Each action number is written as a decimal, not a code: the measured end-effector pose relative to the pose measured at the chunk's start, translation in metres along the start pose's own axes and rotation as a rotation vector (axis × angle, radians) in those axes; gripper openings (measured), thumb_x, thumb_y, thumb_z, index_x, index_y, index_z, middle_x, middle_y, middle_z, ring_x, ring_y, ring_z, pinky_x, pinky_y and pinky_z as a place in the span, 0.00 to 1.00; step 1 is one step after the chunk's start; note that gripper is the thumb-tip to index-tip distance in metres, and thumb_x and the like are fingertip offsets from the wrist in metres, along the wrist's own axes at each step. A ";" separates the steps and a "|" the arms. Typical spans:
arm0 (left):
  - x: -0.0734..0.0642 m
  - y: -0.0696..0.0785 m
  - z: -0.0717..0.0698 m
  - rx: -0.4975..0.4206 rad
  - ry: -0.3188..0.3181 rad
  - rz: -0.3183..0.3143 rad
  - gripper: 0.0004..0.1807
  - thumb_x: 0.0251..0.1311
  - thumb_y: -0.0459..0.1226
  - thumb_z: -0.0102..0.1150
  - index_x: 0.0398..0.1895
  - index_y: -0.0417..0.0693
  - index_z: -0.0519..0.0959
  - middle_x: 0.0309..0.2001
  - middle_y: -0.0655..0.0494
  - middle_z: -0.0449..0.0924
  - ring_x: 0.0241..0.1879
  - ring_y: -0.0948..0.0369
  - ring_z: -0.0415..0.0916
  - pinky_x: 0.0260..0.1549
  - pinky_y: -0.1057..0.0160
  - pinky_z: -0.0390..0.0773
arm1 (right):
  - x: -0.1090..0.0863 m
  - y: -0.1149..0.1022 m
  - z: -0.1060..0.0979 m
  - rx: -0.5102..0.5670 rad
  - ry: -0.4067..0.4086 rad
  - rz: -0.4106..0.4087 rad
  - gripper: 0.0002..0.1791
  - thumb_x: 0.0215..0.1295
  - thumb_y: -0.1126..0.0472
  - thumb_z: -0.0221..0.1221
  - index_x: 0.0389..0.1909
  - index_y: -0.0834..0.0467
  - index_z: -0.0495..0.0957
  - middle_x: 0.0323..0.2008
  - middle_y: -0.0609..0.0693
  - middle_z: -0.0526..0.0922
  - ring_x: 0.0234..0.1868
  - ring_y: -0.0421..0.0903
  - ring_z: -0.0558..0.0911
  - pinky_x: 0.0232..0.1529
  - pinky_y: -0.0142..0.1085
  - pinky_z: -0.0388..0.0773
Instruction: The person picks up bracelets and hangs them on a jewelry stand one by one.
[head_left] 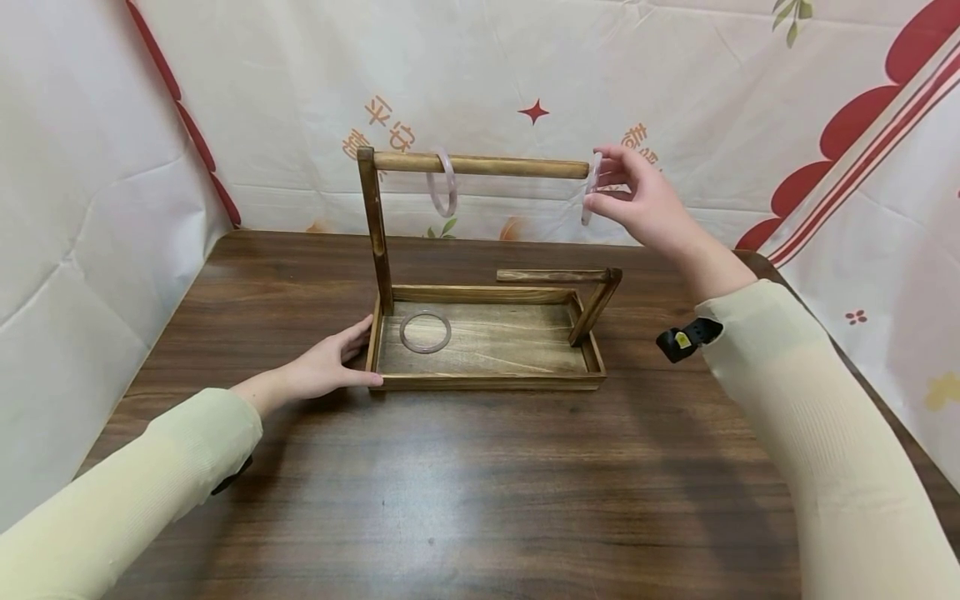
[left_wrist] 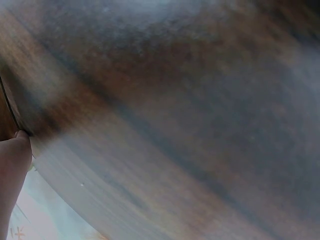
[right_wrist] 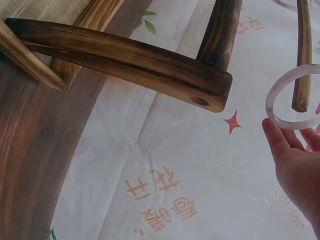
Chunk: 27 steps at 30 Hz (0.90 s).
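Note:
My right hand (head_left: 647,196) pinches a pale lilac bangle (head_left: 592,190) between thumb and fingers, right at the free end of the upper wooden bar (head_left: 517,167). In the right wrist view, that bangle (right_wrist: 274,100) overlaps the bar's tip; whether the tip is through it I cannot tell. A second bangle (head_left: 452,187) hangs on the upper bar towards its post. Inside the tray base (head_left: 487,383) of the wooden stand, a third bangle (head_left: 425,351) lies flat. My left hand (head_left: 326,367) holds the tray's left end, thumb at the front corner, fingers along the side wall.
A lower, shorter wooden bar (head_left: 551,276) extends leftward from the post (head_left: 596,308) at the tray's right end. The stand rests on a dark brown table (head_left: 465,483). Behind it hangs a pale printed cloth (head_left: 300,108). A black strap (head_left: 690,339) is at my right cuff.

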<state>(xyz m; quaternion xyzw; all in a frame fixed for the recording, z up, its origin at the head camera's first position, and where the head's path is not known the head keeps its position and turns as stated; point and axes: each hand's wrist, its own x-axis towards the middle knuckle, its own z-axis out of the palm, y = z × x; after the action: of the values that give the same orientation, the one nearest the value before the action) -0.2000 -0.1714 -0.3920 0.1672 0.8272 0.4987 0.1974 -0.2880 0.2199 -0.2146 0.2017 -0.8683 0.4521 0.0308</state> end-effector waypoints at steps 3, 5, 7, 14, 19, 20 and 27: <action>0.000 0.000 0.001 -0.004 -0.001 -0.003 0.55 0.55 0.40 0.66 0.74 0.39 0.37 0.73 0.36 0.42 0.71 0.42 0.47 0.69 0.46 0.53 | 0.002 0.000 -0.001 -0.008 -0.001 -0.005 0.34 0.63 0.62 0.55 0.69 0.58 0.55 0.53 0.48 0.68 0.53 0.40 0.70 0.63 0.39 0.66; 0.000 0.000 0.001 -0.001 -0.001 -0.004 0.55 0.55 0.40 0.66 0.74 0.39 0.36 0.73 0.36 0.43 0.71 0.42 0.47 0.69 0.45 0.53 | 0.003 0.000 -0.001 -0.012 0.000 -0.013 0.34 0.63 0.62 0.55 0.69 0.59 0.56 0.52 0.47 0.68 0.52 0.40 0.70 0.60 0.35 0.68; 0.000 0.000 0.001 -0.002 -0.001 -0.009 0.55 0.55 0.41 0.66 0.74 0.39 0.36 0.73 0.35 0.43 0.71 0.42 0.47 0.69 0.45 0.53 | 0.004 -0.001 -0.002 -0.014 0.000 -0.022 0.33 0.62 0.63 0.56 0.68 0.59 0.57 0.52 0.47 0.68 0.51 0.38 0.70 0.57 0.32 0.70; -0.001 0.001 0.000 0.000 -0.006 -0.018 0.55 0.55 0.40 0.65 0.74 0.40 0.36 0.73 0.35 0.44 0.71 0.42 0.48 0.69 0.46 0.53 | 0.008 -0.006 -0.002 -0.028 -0.005 -0.033 0.32 0.60 0.66 0.56 0.66 0.59 0.59 0.46 0.43 0.68 0.52 0.41 0.73 0.61 0.33 0.70; -0.001 0.000 -0.001 -0.002 -0.004 -0.021 0.54 0.55 0.40 0.65 0.74 0.41 0.36 0.73 0.35 0.44 0.71 0.42 0.47 0.69 0.46 0.53 | 0.011 -0.014 0.000 -0.053 -0.010 -0.025 0.34 0.60 0.64 0.57 0.67 0.60 0.58 0.46 0.43 0.67 0.57 0.47 0.71 0.68 0.41 0.64; -0.001 0.000 -0.001 -0.003 -0.003 -0.022 0.54 0.55 0.40 0.65 0.74 0.41 0.36 0.73 0.36 0.44 0.71 0.42 0.47 0.69 0.46 0.53 | 0.011 -0.015 0.000 -0.065 -0.014 -0.022 0.34 0.60 0.64 0.57 0.68 0.60 0.57 0.46 0.43 0.67 0.58 0.48 0.70 0.68 0.41 0.63; -0.001 0.000 -0.001 0.001 -0.005 -0.021 0.54 0.55 0.40 0.65 0.74 0.40 0.36 0.73 0.36 0.43 0.71 0.43 0.47 0.69 0.46 0.53 | 0.016 -0.018 0.005 -0.131 -0.016 -0.054 0.35 0.59 0.64 0.58 0.68 0.63 0.56 0.43 0.42 0.67 0.60 0.49 0.69 0.69 0.38 0.62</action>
<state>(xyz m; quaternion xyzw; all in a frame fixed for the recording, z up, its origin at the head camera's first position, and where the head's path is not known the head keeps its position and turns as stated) -0.1994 -0.1728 -0.3911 0.1600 0.8288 0.4956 0.2046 -0.2950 0.2017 -0.1995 0.2264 -0.8905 0.3917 0.0491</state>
